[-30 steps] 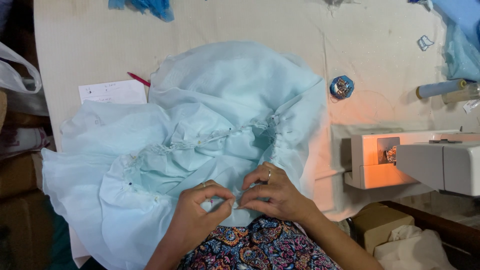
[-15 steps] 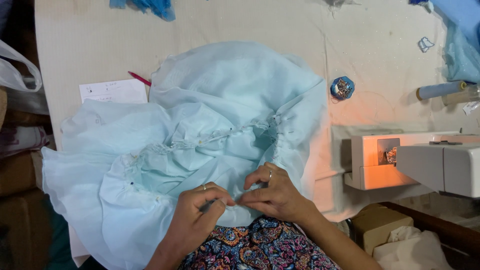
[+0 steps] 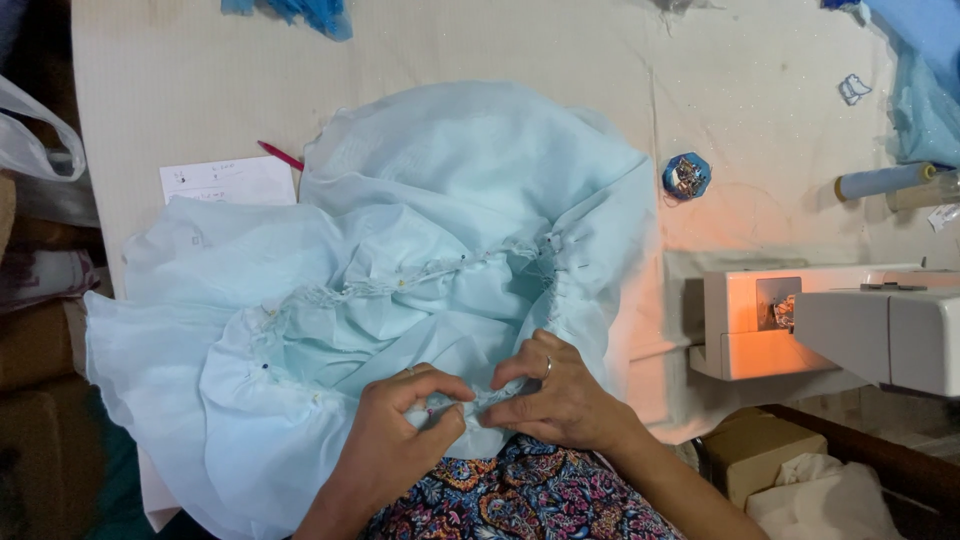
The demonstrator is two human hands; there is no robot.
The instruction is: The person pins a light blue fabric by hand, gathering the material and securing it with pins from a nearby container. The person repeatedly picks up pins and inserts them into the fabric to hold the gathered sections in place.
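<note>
Left hand (image 3: pixel 395 440) pinched shut on gathered edge of fabric (image 3: pixel 440 250), thumb and forefinger closed. Right hand (image 3: pixel 560 400) just beside it, fingertips touching, also pinching same edge; ring on one finger. Fabric, pale blue, heaped ahead of both hands, spreading left, pins along gathered seam. Sewing machine (image 3: pixel 830 325) right of right hand. Pincushion (image 3: pixel 686 176) ahead-right. Paper (image 3: pixel 228 181) and red pencil (image 3: pixel 279 155) far ahead-left.

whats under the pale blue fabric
The fabric lies on a cream table and overlaps a white paper and a red pencil. Both hands pinch its near edge. The rest beneath is covered.
</note>
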